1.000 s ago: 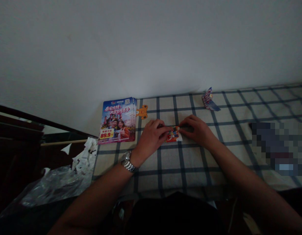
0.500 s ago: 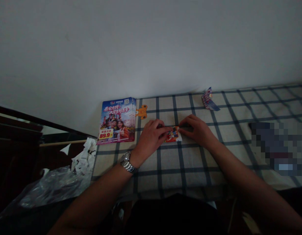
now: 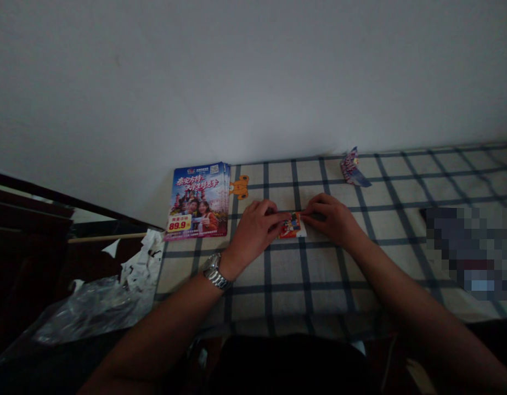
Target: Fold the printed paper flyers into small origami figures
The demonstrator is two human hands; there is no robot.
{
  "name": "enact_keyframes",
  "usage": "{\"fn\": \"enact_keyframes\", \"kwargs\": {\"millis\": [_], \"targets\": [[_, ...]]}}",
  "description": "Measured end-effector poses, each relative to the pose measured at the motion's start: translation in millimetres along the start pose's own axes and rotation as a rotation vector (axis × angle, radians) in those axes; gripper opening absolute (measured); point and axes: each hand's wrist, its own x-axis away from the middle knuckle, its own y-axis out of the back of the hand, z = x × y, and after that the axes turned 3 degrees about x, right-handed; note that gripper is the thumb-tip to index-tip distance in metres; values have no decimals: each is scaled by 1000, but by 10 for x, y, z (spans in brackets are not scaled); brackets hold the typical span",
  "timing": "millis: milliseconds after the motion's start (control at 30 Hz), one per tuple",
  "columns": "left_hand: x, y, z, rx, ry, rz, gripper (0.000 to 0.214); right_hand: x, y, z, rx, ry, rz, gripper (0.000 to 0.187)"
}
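A small folded colourful paper [image 3: 293, 226] lies on the checked cloth [image 3: 319, 274] between my hands. My left hand [image 3: 255, 229], with a metal watch [image 3: 214, 271] on its wrist, presses curled fingers onto the paper's left edge. My right hand [image 3: 331, 218] pinches and presses the paper's right upper edge. Part of the paper is hidden under my fingers.
A stack of colourful flyers [image 3: 198, 199] lies to the left by the wall, with an orange bear print [image 3: 239, 187] beside it. A folded paper piece [image 3: 352, 169] stands at the back. Crumpled plastic and paper scraps [image 3: 113, 291] sit off the left edge. A blurred patch [image 3: 469, 247] is at right.
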Motion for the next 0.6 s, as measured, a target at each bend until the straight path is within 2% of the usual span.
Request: {"fn": "enact_keyframes", "kwargs": {"millis": [267, 600], "targets": [[3, 16, -36, -60, -38, 26, 25, -21, -4, 27, 52, 9, 9, 14], [-13, 42, -79, -80, -60, 75, 25, -13, -3, 18, 0, 11, -1, 13]]}}
